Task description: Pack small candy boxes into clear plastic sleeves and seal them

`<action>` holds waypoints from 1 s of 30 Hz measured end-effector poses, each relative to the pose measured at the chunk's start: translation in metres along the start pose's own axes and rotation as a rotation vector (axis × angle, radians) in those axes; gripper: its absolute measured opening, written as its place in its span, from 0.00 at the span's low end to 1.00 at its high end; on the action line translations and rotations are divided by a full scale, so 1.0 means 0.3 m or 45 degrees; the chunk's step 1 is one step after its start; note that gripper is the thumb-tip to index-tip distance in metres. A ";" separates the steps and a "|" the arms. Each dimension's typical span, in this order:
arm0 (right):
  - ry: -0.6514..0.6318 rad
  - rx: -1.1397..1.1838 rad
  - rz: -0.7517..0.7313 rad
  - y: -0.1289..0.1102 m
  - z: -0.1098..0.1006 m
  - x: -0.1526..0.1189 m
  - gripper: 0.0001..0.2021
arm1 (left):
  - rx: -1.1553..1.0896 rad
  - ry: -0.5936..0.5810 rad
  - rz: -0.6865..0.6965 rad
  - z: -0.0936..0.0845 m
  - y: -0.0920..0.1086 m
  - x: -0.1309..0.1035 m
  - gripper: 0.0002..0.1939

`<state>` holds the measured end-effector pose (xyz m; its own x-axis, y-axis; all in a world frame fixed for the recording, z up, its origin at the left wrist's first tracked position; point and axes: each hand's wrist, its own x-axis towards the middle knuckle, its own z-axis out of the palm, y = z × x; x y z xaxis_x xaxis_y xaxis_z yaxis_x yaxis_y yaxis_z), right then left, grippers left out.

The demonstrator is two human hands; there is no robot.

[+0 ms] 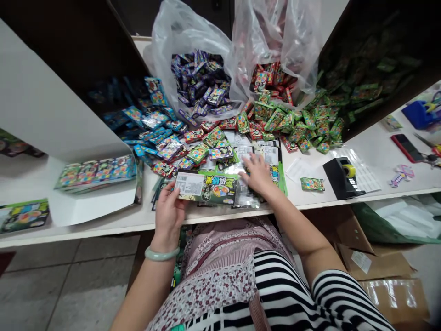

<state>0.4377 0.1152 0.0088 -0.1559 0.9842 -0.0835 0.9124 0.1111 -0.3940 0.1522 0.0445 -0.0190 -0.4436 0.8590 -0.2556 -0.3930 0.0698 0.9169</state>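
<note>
My left hand (169, 209) grips the left end of a flat green and black printed package (220, 187), which has a white label at its left and lies level above the table's front edge. Just right of it, my right hand (257, 174) has its fingers spread over clear plastic and more labelled packages (272, 156). Beyond both hands is a heap of small boxes: blue ones (155, 120) at the left, red ones (195, 135) in the middle, green ones (275, 120) at the right.
Two clear plastic bags hold purple boxes (201, 82) and red boxes (272, 78). A white tray (93, 202) with a row of boxes stands at the left. At the right are a tape dispenser (339, 179), a single green box (313, 184) and a red phone (407, 148).
</note>
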 end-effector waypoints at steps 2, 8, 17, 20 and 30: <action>0.110 0.017 0.107 0.062 -0.008 -0.020 0.34 | -0.040 0.015 -0.011 -0.009 -0.002 -0.008 0.28; 0.156 0.015 0.175 0.175 0.066 -0.029 0.36 | 0.037 -0.057 -0.012 0.014 -0.033 0.004 0.34; 0.207 0.148 -0.099 0.268 -0.039 0.087 0.22 | 1.342 -0.222 0.552 -0.089 0.009 -0.010 0.32; 0.329 0.227 -0.125 0.254 -0.104 0.241 0.18 | 1.459 -0.482 0.753 -0.051 0.040 -0.018 0.26; 0.272 0.539 0.237 -0.004 -0.126 0.586 0.17 | 1.409 -0.802 0.982 0.056 0.027 -0.030 0.15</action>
<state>0.4234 0.2931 0.0291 0.1158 0.9931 -0.0160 0.6770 -0.0907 -0.7304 0.1664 0.0458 -0.0040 0.2732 0.9154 0.2957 0.6951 -0.4004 0.5971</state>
